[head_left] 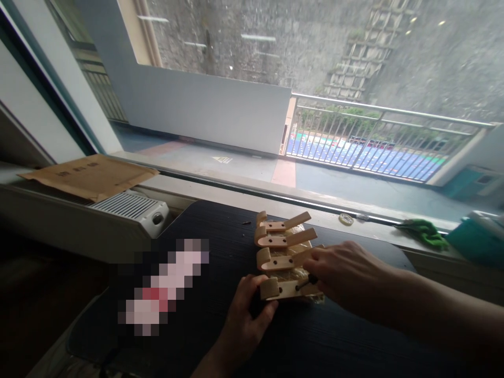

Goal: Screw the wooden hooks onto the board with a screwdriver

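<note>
A row of light wooden hooks (274, 241) with curled ends and dark screw holes lies on the dark table, with clear plastic wrapping (305, 239) showing under and between the pieces. My left hand (248, 311) grips the curled end of the nearest hook between thumb and fingers. In my right hand (342, 270) is a screwdriver (312, 279), its handle mostly hidden by my fingers. The thin shaft slants down to a screw hole in the nearest hook. Whether the tip sits in a screw head is too small to tell.
A small dark bit (246, 222) lies on the black table (212, 247), and a pixelated pinkish patch covers its left part. Brown envelope (92, 176) rests on a white heater (147, 210) at left. Tape roll (346, 219), green cloth (425, 233) and teal container (478, 239) stand along the windowsill.
</note>
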{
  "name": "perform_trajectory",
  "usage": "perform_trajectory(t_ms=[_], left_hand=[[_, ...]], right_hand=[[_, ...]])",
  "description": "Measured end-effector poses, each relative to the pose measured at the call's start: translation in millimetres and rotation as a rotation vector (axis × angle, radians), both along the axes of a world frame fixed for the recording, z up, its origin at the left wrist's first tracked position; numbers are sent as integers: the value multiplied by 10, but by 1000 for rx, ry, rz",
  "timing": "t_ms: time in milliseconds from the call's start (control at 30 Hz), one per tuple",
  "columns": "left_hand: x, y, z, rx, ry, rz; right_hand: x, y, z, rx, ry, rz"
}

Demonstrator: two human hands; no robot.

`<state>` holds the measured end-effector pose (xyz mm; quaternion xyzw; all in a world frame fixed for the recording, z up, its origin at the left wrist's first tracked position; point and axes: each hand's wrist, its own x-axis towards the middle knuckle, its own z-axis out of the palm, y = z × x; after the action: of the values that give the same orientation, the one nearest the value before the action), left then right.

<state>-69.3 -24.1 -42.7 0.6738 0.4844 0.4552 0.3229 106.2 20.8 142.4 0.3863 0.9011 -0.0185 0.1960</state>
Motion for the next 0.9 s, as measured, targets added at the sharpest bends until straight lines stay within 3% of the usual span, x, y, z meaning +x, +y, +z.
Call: perform_trajectory(t_ms=[133, 233, 333, 500, 600, 700, 900], left_hand=[[8, -1, 5, 21, 3, 20], [9, -1, 29, 16, 8, 9], [4, 1, 43, 21, 13, -2], [2, 9, 14, 50, 28, 9], [6, 7, -7, 57, 33, 33], [6, -1, -14, 50, 31, 54], [3, -3, -1, 37, 40, 51]], right_hand=[[-23, -47, -32, 47, -17, 225], [-8, -36, -104, 74, 9, 296], [22, -1, -138, 23, 69, 225], [19, 9, -93, -1, 4, -35], [-1, -14, -59, 31, -15, -60], [-14, -50, -50, 65, 0, 25], [-37, -117, -168, 231, -60, 401]])
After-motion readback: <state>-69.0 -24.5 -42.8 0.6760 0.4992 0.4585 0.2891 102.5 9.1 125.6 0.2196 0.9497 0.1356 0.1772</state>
